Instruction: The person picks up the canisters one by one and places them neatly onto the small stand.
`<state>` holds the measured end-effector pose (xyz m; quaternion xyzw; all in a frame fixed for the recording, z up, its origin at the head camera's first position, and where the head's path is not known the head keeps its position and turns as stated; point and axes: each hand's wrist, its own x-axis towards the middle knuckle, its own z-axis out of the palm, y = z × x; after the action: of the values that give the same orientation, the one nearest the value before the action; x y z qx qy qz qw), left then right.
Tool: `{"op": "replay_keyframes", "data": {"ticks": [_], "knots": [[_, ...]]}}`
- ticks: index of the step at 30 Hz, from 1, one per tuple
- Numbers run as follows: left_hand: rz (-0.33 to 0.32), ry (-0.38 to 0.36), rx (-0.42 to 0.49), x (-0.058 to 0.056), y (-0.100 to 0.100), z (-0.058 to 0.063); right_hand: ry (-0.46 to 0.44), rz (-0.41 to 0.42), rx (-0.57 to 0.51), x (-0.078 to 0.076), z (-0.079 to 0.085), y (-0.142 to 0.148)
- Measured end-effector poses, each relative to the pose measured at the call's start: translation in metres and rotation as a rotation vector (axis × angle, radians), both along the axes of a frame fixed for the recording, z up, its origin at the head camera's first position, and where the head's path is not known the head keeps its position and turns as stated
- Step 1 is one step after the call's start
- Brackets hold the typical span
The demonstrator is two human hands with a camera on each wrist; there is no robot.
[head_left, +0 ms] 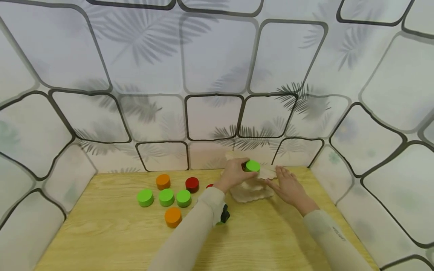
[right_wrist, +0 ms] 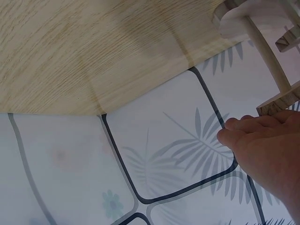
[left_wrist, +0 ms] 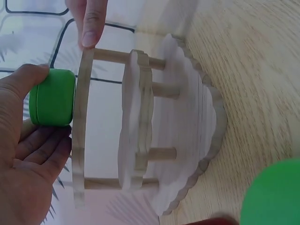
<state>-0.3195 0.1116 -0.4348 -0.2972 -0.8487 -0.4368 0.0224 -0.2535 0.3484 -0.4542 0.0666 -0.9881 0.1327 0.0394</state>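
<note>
My left hand pinches a green round block between thumb and fingers. In the left wrist view the block's flat face lies right at the top board of a pale wooden tiered stand. Its scalloped boards are joined by short round posts. My right hand is at the stand's right side, fingers straight. In the left wrist view, a fingertip of that hand touches the top board's edge. The right wrist view shows my right hand against the same board.
Left of the stand on the wooden table are several green blocks, two orange blocks and a red block. Another red block is partly hidden by my left arm. Patterned cloth walls enclose the table's back and sides.
</note>
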Motion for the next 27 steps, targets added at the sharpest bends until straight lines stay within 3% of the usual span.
{"op": "replay_keyframes", "data": {"ticks": [6, 14, 20, 27], "knots": [[0.011, -0.033, -0.024, -0.003, 0.01, 0.003, -0.003, 0.015, -0.002, -0.002, 0.002, -0.002], [-0.021, -0.035, -0.004, -0.005, 0.027, 0.002, 0.005, 0.007, 0.009, -0.001, 0.0, -0.002], [0.02, -0.065, 0.013, -0.003, 0.032, 0.002, 0.007, 0.018, 0.007, -0.002, 0.001, -0.003], [-0.011, -0.11, 0.032, 0.001, 0.039, 0.002, -0.001, 0.01, 0.002, -0.001, -0.001, -0.001]]}}
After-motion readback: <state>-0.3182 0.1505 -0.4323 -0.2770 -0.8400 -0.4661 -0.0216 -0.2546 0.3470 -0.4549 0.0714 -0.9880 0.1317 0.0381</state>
